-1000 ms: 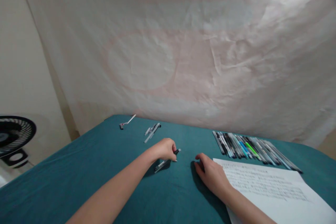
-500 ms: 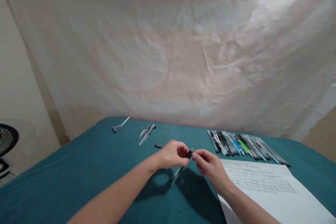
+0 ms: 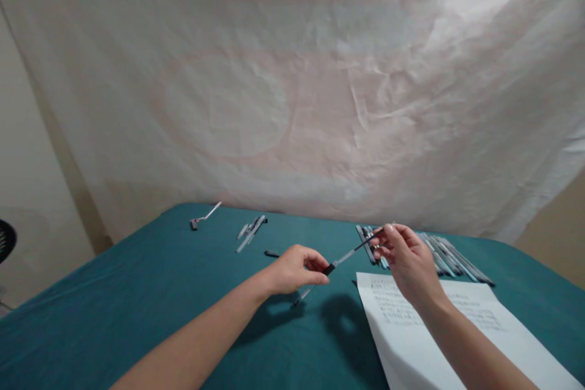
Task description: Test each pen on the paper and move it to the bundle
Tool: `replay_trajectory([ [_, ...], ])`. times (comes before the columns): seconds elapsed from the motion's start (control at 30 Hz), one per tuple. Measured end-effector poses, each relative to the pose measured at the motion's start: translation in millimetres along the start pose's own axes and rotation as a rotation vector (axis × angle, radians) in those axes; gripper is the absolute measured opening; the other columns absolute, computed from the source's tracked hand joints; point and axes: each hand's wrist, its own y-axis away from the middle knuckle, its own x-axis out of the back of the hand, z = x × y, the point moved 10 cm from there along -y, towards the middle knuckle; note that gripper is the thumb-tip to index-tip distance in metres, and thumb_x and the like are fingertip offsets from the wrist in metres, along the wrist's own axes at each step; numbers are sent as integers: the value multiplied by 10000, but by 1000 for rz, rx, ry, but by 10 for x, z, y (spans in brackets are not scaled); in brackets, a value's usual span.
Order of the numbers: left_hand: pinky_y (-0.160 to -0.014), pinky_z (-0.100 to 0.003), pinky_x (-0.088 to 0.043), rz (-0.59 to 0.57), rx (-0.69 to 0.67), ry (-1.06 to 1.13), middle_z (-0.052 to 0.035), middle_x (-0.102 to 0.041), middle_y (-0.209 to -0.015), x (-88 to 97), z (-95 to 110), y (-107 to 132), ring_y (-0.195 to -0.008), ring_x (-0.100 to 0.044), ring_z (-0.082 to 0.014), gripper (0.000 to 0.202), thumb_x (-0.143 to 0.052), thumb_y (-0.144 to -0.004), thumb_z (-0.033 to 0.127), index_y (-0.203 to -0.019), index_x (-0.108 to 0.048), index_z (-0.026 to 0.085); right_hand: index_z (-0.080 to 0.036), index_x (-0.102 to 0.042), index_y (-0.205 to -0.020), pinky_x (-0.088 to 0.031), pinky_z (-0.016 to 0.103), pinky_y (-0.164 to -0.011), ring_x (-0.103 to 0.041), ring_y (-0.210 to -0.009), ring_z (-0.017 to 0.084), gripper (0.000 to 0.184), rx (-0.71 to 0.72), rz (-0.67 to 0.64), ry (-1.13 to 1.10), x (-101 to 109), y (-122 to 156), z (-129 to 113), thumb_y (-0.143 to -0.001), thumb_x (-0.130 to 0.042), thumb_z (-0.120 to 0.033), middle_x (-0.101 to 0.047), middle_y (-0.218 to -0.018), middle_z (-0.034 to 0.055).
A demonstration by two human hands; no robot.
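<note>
My left hand (image 3: pixel 297 269) is closed around a clear pen barrel (image 3: pixel 304 296) with a black grip (image 3: pixel 329 269), tilted above the cloth. Out of the grip end runs a thin ink refill (image 3: pixel 355 252), clear near the grip and dark further up. The thumb and fingertips of my right hand (image 3: pixel 409 259) pinch the refill's far end, up and to the right. Whether the refill's other end is still inside the barrel, I cannot tell. A small black pen cap (image 3: pixel 271 253) lies beside my left hand, partly hidden behind it.
Several pens (image 3: pixel 457 256) lie in a row at the back right, partly behind my right hand. A written sheet of paper (image 3: pixel 516 341) is under my right forearm. Slim pen pieces (image 3: pixel 250 234) and a small grey object with a white strip (image 3: pixel 194 225) lie further left on the green tablecloth (image 3: pixel 183 292).
My right hand has moved up and to the right, away from my left, drawing a length of refill out of the grip end. The left hand stays nearly in place.
</note>
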Motion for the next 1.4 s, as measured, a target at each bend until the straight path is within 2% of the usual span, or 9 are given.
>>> replay_trajectory([
  [0.17,-657,-225,-438,-4,-20,0,-56,-677,-800,-13,59,15,-706,-585,-143,304,-701,-626,256,-887,-676,103,-171,-550,-777,-480,185,-450,-574,-617,104,247,17,26,-20,27,0,-68,-717,-659,-384,-598,-755,8],
  [0.43,-634,-228,-438,10,-17,-11,-44,-670,-763,-9,50,18,-686,-580,-142,311,-709,-615,266,-882,-677,111,-168,-533,-779,-486,199,-437,-573,-611,114,282,-10,-14,12,-43,35,28,-712,-652,-415,-582,-739,11],
  [0.53,-645,-233,-441,7,-17,-3,-50,-675,-772,-6,53,19,-695,-587,-147,314,-712,-614,270,-880,-677,107,-170,-528,-801,-490,204,-445,-577,-616,117,273,26,-15,56,-50,58,-2,-733,-632,-413,-589,-751,17],
  [0.6,-657,-238,-443,0,-20,8,-55,-680,-785,-6,70,20,-706,-593,-150,314,-711,-617,271,-881,-676,106,-173,-527,-811,-493,206,-455,-580,-614,117,248,58,-37,109,-95,94,-45,-758,-612,-399,-591,-733,14],
  [0.7,-684,-247,-448,-26,-26,26,-61,-686,-822,-19,96,21,-738,-601,-158,311,-707,-626,273,-888,-673,109,-169,-530,-805,-493,213,-457,-579,-601,122,232,67,-141,214,-260,179,-46,-774,-598,-389,-582,-682,7],
  [0.87,-698,-254,-452,-36,-28,31,-60,-688,-854,19,94,25,-766,-606,-163,310,-693,-649,269,-917,-663,115,-159,-540,-796,-478,214,-447,-561,-559,116,270,-29,-323,336,-502,329,198,-760,-595,-421,-565,-648,-1],
  [1.07,-704,-256,-450,29,-47,9,-57,-689,-851,215,146,49,-772,-608,-168,291,-673,-662,246,-915,-657,104,-154,-574,-813,-461,216,-471,-555,-562,120,259,-160,-579,542,-714,533,667,-788,-533,-408,-564,-624,-10],
  [1.23,-719,-259,-460,73,-27,-16,-54,-690,-875,367,171,71,-802,-613,-177,288,-659,-674,245,-931,-655,113,-169,-621,-869,-463,245,-618,-577,-685,140,163,28,-717,842,-1011,635,918,-763,-555,-274,-630,-778,29],
  [1.4,-742,-254,-464,109,-45,-49,-50,-692,-900,437,164,66,-821,-617,-178,278,-634,-691,246,-938,-657,120,-177,-621,-870,-433,242,-639,-562,-724,150,155,162,-753,1006,-1335,642,1119,-718,-605,-204,-611,-837,32],
])
